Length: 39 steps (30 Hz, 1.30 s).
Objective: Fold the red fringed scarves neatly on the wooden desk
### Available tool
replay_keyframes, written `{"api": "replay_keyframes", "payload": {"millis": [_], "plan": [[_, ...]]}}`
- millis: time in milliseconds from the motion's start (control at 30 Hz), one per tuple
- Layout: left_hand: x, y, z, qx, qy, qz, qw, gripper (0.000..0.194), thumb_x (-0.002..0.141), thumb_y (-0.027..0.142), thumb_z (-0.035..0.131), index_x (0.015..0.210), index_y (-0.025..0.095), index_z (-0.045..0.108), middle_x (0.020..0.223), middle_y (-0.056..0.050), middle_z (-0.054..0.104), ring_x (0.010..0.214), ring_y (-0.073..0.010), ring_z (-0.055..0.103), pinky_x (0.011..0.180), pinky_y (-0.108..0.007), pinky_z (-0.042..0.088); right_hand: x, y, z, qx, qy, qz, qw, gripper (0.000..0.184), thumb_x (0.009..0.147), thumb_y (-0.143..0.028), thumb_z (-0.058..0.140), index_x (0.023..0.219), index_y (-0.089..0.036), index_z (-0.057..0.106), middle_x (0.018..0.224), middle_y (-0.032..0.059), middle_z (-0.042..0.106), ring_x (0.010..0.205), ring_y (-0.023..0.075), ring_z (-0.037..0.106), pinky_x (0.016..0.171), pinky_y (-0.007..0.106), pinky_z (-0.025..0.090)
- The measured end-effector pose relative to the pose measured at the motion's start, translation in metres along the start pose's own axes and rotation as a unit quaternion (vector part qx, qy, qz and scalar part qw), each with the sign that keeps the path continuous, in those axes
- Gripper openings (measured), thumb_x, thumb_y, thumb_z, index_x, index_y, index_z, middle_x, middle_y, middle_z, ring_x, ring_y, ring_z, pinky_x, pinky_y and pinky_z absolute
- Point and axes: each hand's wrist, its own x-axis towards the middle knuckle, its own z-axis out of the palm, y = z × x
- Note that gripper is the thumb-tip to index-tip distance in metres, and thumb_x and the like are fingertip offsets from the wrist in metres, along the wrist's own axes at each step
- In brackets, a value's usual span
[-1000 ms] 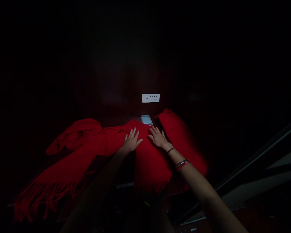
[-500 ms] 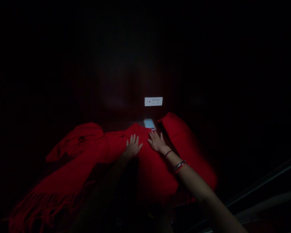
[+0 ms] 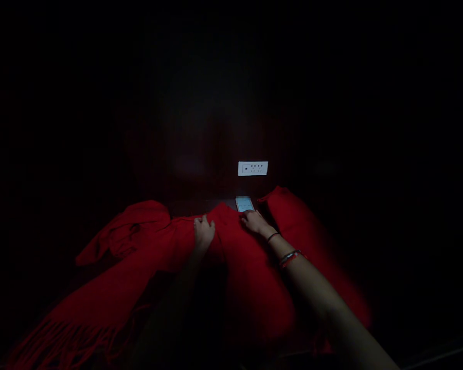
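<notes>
A red fringed scarf [image 3: 250, 277] lies across the dark surface in front of me, partly folded, its left part spread and bunched. My left hand [image 3: 204, 231] has its fingers curled into the red cloth near the far edge. To its right, my right hand [image 3: 255, 223] pinches the scarf's far right edge, with a dark band and bracelets on the wrist. Just beyond my right fingers lies a phone [image 3: 245, 204] with a lit screen, its near end partly hidden. Both fingertips are partly hidden in the dim light.
Another length of red cloth [image 3: 304, 241] lies folded at the right, beside my right forearm. A white wall socket [image 3: 252, 168] is fixed above the phone. Long fringe [image 3: 61, 339] hangs at the lower left. Deep shadow covers the surroundings.
Both hands were spread flat on the scarf; now their fingers have curled onto the cloth. My left hand has shifted slightly left, and the view has tilted a little.
</notes>
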Motion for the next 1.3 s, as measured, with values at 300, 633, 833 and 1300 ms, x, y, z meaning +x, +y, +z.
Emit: {"api": "replay_keyframes", "payload": {"millis": [300,633,833,1300], "plan": [[0.010,-0.009,0.001,-0.077,0.030,-0.122,0.989,0.046,0.074,0.029,0.046,0.118,0.016,0.038,0.091,-0.010,0.062,0.085,-0.0231,0.057,0.064,-0.029,0.043,0.077,-0.016,0.010,-0.021,-0.025,0.028,0.999,0.028,0.076,-0.021,0.042,0.095,-0.011,0.060,0.099,0.0139,0.059,0.089,0.0212,0.056,0.069,0.024,0.040],[0.027,-0.020,0.012,-0.153,0.055,-0.091,0.982,0.031,0.072,0.027,0.049,0.101,0.018,0.052,0.086,-0.006,0.064,0.081,-0.0192,0.058,0.067,-0.026,0.042,0.106,-0.013,0.013,-0.017,-0.014,0.040,0.999,0.029,0.072,-0.019,0.045,0.095,-0.012,0.061,0.098,0.0142,0.060,0.089,0.0213,0.056,0.064,0.021,0.040],[0.031,-0.025,0.014,-0.273,0.140,-0.151,0.940,0.015,0.068,0.021,0.051,0.081,0.018,0.058,0.081,-0.005,0.065,0.078,-0.0178,0.059,0.066,-0.025,0.043,0.115,0.002,0.006,-0.017,0.009,0.082,0.996,0.029,0.072,-0.014,0.042,0.095,-0.011,0.060,0.096,0.0148,0.060,0.087,0.0194,0.056,0.062,0.020,0.039],[0.031,-0.024,0.018,-0.169,0.118,-0.053,0.977,0.046,0.065,0.020,0.057,0.109,0.011,0.046,0.084,-0.008,0.061,0.084,-0.0204,0.056,0.075,-0.029,0.041,0.118,-0.023,0.028,-0.012,0.029,-0.015,0.999,0.042,0.075,-0.027,0.048,0.114,-0.014,0.041,0.103,0.0159,0.054,0.096,0.0231,0.050,0.077,0.031,0.039]]}}
